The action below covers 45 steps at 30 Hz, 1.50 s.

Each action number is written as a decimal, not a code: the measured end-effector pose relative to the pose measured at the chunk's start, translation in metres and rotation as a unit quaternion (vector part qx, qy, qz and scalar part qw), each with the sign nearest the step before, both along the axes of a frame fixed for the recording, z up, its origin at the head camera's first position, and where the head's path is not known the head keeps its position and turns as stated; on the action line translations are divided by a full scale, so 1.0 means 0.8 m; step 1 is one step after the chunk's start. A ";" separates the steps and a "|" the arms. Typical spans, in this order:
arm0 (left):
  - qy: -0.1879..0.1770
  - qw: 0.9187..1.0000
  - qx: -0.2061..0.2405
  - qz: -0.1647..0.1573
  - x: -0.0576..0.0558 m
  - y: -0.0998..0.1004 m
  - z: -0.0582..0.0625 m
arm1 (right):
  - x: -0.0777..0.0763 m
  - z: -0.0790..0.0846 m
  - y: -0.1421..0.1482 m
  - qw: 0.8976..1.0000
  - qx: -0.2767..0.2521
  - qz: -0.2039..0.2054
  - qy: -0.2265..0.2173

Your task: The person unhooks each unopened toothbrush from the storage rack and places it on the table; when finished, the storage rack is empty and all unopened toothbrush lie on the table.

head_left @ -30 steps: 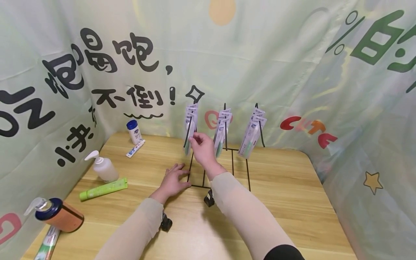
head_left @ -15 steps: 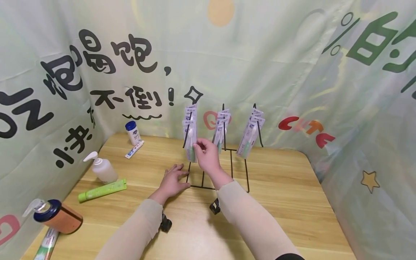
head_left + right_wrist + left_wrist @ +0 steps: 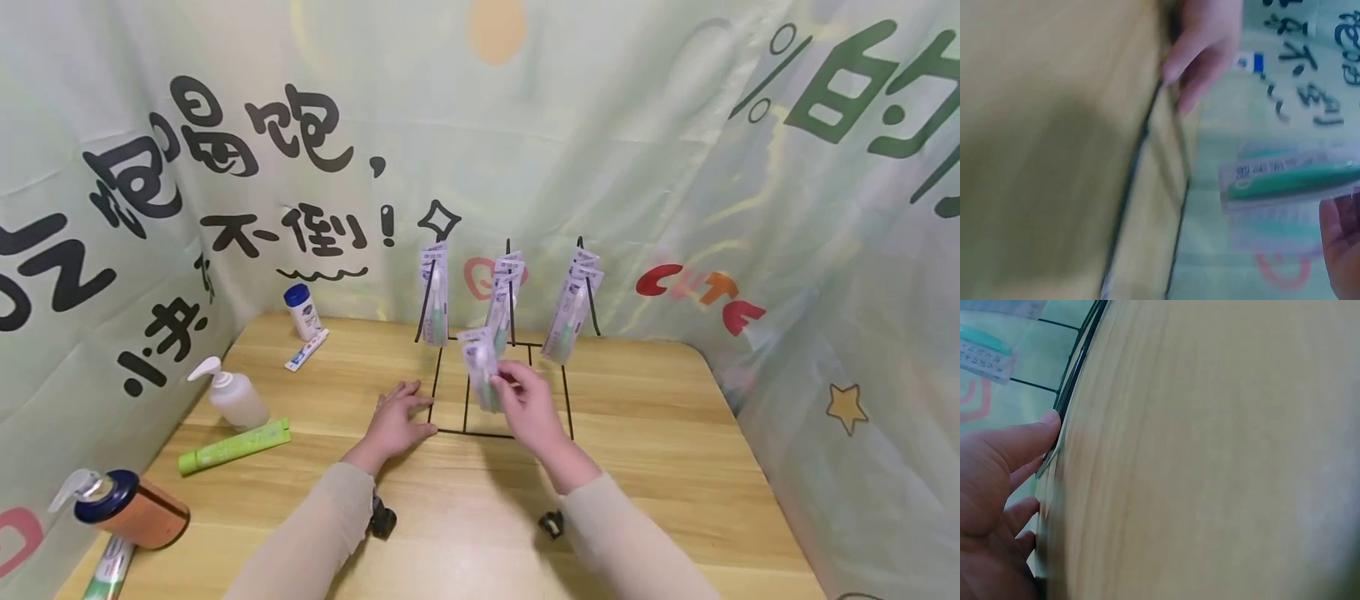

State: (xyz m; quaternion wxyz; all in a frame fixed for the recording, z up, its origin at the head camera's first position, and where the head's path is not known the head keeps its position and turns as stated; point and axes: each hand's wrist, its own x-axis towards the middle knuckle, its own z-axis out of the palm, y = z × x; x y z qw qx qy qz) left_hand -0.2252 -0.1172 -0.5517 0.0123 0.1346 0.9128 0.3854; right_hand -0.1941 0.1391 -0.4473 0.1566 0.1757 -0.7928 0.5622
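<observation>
My right hand (image 3: 534, 408) pinches a packaged toothbrush (image 3: 477, 367) by its right edge, in front of a black wire rack (image 3: 465, 432). In the right wrist view the green handle (image 3: 1291, 182) shows through the clear pack beside my fingers. My left hand (image 3: 393, 423) lies at the rack's front left corner with its fingers spread; in the left wrist view the thumb tip (image 3: 1051, 417) touches the wire. More packaged toothbrushes hang on the rack's left hook (image 3: 424, 312), middle hook (image 3: 512, 321) and right hook (image 3: 594, 312).
To the left on the wooden table (image 3: 660, 450) stand a white pump bottle (image 3: 238, 402), an orange pump bottle (image 3: 142, 512) and a blue-capped bottle (image 3: 303, 312). A green tube (image 3: 234, 447), a small box (image 3: 307, 350) and another tube (image 3: 110, 571) lie nearby. Printed cloth encloses the table.
My right hand has drawn the front toothbrush pack off the left hook and moved right and toward me with it. The left hand has stayed at the rack's corner.
</observation>
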 end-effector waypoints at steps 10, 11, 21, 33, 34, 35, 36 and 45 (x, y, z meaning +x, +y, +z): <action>-0.001 1.000 -0.008 0.000 0.001 -0.002 -0.002 | 0.050 -0.010 0.183 0.972 0.164 -0.053 -0.158; -0.005 1.000 -0.006 0.001 0.001 -0.002 -0.002 | 0.046 -0.010 0.197 0.964 0.187 -0.059 -0.179; -0.014 1.000 0.007 0.001 0.003 -0.003 0.002 | -0.067 -0.017 0.246 0.932 0.208 -0.150 -0.257; -0.014 1.000 0.004 0.004 0.000 0.001 -0.001 | -0.129 -0.067 0.220 0.917 0.157 -0.191 -0.313; -0.013 1.000 0.003 0.003 0.000 0.001 -0.001 | -0.128 -0.071 0.221 0.917 0.162 -0.192 -0.311; -0.012 1.000 0.003 0.003 0.000 0.002 0.000 | -0.127 -0.074 0.221 0.917 0.164 -0.194 -0.308; -0.013 1.000 0.002 0.003 0.000 0.002 0.000 | -0.127 -0.076 0.221 0.917 0.165 -0.195 -0.308; -0.011 1.000 0.001 0.009 0.001 0.001 -0.001 | -0.127 -0.074 0.219 0.898 0.212 -0.218 -0.317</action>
